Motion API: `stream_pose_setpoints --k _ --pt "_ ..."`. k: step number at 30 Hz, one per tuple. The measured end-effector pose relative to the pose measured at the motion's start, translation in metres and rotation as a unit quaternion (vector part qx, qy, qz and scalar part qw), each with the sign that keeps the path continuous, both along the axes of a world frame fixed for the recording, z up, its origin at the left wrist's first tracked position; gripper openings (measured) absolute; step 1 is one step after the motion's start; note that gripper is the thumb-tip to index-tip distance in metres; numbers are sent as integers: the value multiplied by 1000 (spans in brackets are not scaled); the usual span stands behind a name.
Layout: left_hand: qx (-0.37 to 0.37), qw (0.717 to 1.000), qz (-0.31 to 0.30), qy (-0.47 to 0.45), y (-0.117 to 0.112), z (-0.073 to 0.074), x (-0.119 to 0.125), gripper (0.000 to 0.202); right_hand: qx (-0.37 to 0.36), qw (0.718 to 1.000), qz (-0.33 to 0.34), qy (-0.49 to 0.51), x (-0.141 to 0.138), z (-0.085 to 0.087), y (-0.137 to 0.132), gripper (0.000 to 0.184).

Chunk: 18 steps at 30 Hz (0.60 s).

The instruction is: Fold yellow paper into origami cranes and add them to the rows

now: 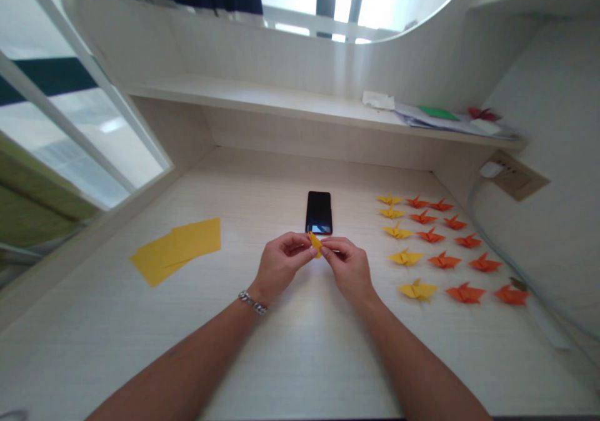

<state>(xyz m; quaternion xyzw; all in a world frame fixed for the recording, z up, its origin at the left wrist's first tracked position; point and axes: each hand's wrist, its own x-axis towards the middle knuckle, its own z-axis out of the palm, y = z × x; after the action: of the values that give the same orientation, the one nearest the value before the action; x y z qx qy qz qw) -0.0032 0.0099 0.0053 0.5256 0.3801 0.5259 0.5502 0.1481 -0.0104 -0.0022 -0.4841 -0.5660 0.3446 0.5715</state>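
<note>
Both my hands meet at the middle of the desk around a small piece of folded yellow paper point(315, 242). My left hand point(282, 260) pinches it from the left between thumb and fingers, and a chain bracelet circles that wrist. From the other side, my right hand point(347, 265) pinches the same paper. Its lower part is partly covered by my fingertips. Just beyond the hands lies a black phone point(319, 212). To the right stand rows of folded paper cranes, a column of yellow cranes point(405, 258) and two columns of orange cranes point(444, 260).
Flat yellow paper sheets point(194, 240) overlap on the left of the desk point(262, 358). A shelf point(281, 102) runs across the back, with papers point(412, 118) on it. At right, a cable point(506, 252) hangs from a wall socket point(518, 174).
</note>
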Motion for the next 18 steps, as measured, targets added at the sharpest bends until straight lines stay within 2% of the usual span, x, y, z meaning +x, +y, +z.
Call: stream_pose_setpoints --k 7,18 --pt "-33 999 20 28 4 -4 -1 21 -79 993 14 85 0 -8 4 13" --pt "-11 996 -57 70 -1 -2 1 19 -66 994 -7 91 -1 -2 4 10"
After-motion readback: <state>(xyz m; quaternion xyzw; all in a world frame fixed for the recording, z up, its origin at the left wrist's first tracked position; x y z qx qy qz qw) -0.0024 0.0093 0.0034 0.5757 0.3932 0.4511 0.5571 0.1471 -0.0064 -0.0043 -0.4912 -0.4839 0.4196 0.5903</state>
